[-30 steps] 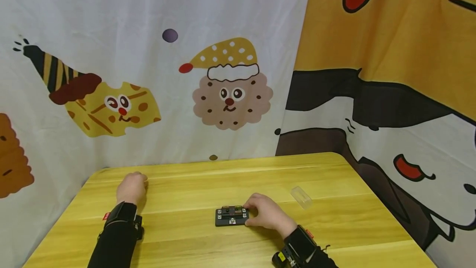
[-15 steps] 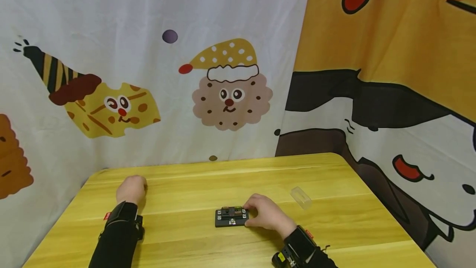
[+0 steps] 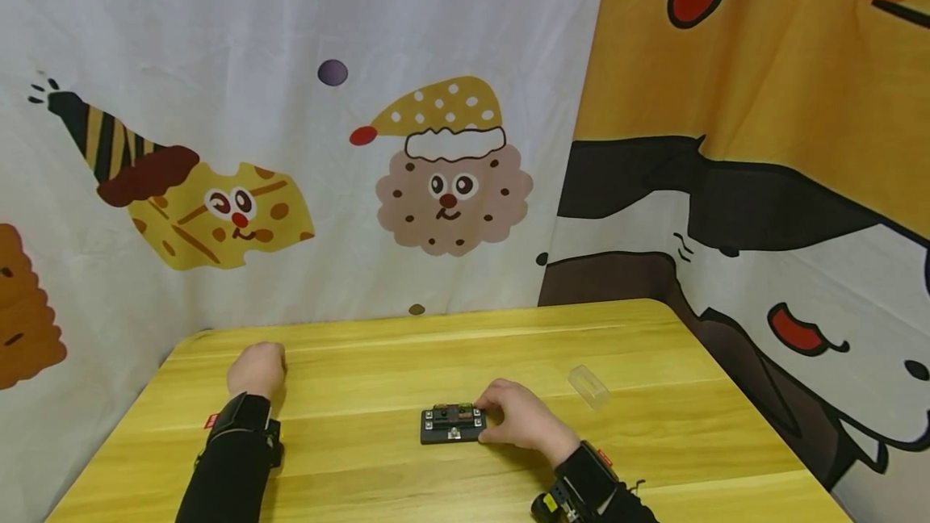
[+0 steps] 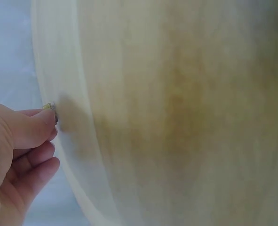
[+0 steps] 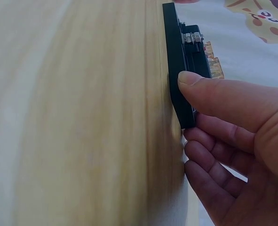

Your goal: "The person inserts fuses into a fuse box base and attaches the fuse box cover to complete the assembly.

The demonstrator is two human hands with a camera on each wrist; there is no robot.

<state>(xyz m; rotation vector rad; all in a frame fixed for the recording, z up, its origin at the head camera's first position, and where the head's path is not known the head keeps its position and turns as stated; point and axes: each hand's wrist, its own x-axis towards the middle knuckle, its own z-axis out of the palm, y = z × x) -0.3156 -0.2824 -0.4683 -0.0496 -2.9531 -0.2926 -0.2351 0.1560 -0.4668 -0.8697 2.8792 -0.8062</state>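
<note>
From the head camera: right hand (image 3: 526, 418) at the right end of a black device (image 3: 454, 428), resting low in the middle of the wooden table (image 3: 363, 370), forefinger by the far corner, thumb by the near one. Clearer from the right wrist — device pinched at that end between thumb and forefinger, other fingers bent below, with amber see-through pieces standing out along the device's top, hard to make out from the head. Of the left hand (image 3: 257, 370), near the table's far left corner, only the back in the head view, fingertips hidden; from the left wrist, thumb and forefinger clamped on a small yellow-and-silver piece (image 4: 50, 107), too small to tell what. Right of the device, beyond the right hand, a clear plastic piece (image 3: 588, 387) on the table, visible only from the head, likewise most of the cartoon-printed curtain (image 3: 276, 23) behind.
</note>
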